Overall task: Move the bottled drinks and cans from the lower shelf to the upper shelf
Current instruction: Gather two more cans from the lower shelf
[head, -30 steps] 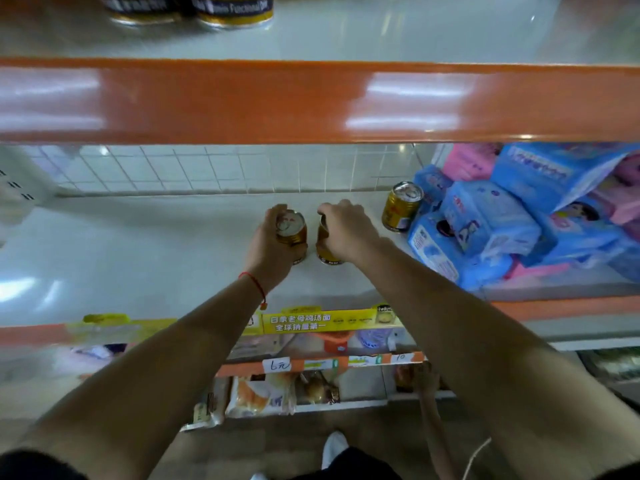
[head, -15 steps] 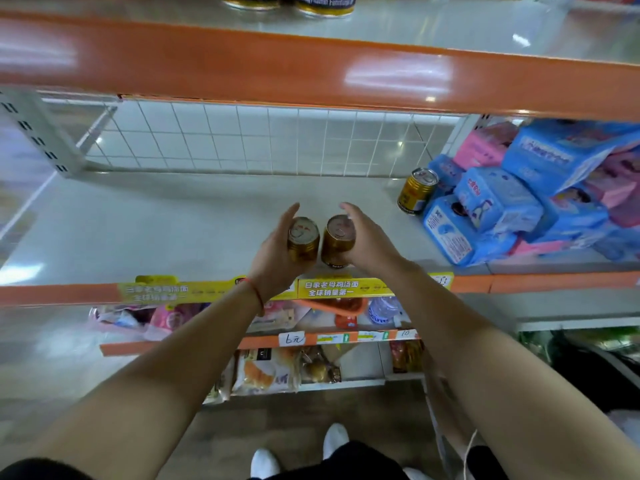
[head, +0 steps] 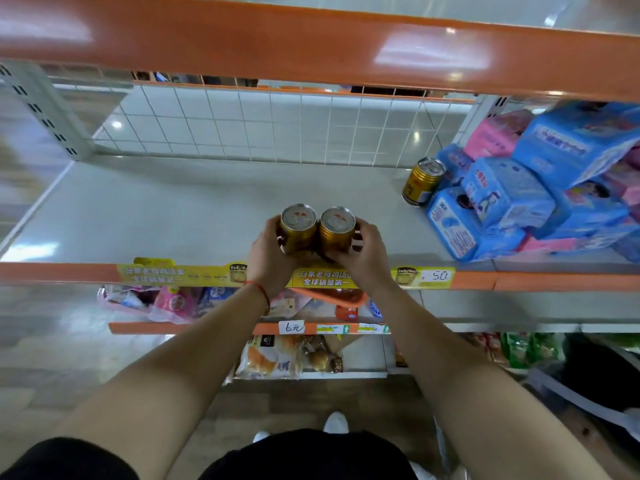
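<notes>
Left hand (head: pixel 273 261) holds one gold can (head: pixel 297 233), right hand (head: pixel 363 261) the other can (head: pixel 337 235). Keep both upright, clear the orange edge (head: pixel 277 39), then set them on the upper shelf (head: pixel 450 10).

Bright overhead glare — blurred, warped edges

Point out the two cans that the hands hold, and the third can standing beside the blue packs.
Left can (head: pixel 299 238): head view, on its gold side wall.
Right can (head: pixel 336 241): head view, on its gold side wall.
Third can (head: pixel 418 186): head view, on its yellow side wall.
</notes>
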Motion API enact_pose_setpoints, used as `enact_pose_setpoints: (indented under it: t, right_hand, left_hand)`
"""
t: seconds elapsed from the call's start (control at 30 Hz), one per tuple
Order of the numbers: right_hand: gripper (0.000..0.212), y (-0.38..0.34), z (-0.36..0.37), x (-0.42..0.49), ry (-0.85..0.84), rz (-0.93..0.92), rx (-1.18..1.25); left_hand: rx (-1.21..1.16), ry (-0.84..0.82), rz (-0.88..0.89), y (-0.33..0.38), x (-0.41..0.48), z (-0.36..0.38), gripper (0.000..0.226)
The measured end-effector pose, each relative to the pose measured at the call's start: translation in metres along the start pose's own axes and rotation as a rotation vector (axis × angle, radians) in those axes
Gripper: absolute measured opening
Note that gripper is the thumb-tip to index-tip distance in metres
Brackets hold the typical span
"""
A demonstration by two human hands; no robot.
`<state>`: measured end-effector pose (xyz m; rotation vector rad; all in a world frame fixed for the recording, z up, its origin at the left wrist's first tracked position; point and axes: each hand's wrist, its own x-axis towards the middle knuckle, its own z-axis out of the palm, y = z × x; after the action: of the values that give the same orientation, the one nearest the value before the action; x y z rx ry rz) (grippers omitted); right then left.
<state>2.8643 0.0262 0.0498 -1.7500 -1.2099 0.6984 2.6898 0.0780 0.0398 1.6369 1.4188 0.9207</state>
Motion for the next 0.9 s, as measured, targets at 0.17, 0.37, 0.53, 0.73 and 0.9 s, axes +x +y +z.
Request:
enact_pose_setpoints:
  t: [0.17,0.37,0.53,0.73,0.9]
  right_hand:
    - [0.076,0.005,-0.009,0.007,-0.174,-0.035,-0.029]
    - [0.075,0.006,-0.012,0.008,-0.182,-0.011,-0.008]
    - [0.076,0.001,0.001,0.003,-0.050,-0.031,-0.019]
    - [0.083,0.002,-0.012,0.012,-0.191,-0.044,-0.111]
    - [0.074,0.003,-0.018,0.015,-0.260,-0.037,-0.137]
  left_hand:
    - [-0.039,-0.051,0.019,-0.008,0.004,-0.003,0.086]
    - [-0.092,-0.140,0.006,-0.007,0.007,-0.010,0.089]
    - [-0.077,-0.081,0.051,-0.013,0.005,-0.008,0.082]
    - [-0.062,-0.078,0.021,-0.005,0.009,-0.004,0.088]
    - [0.008,-0.124,-0.003,-0.006,0.017,-0.011,0.082]
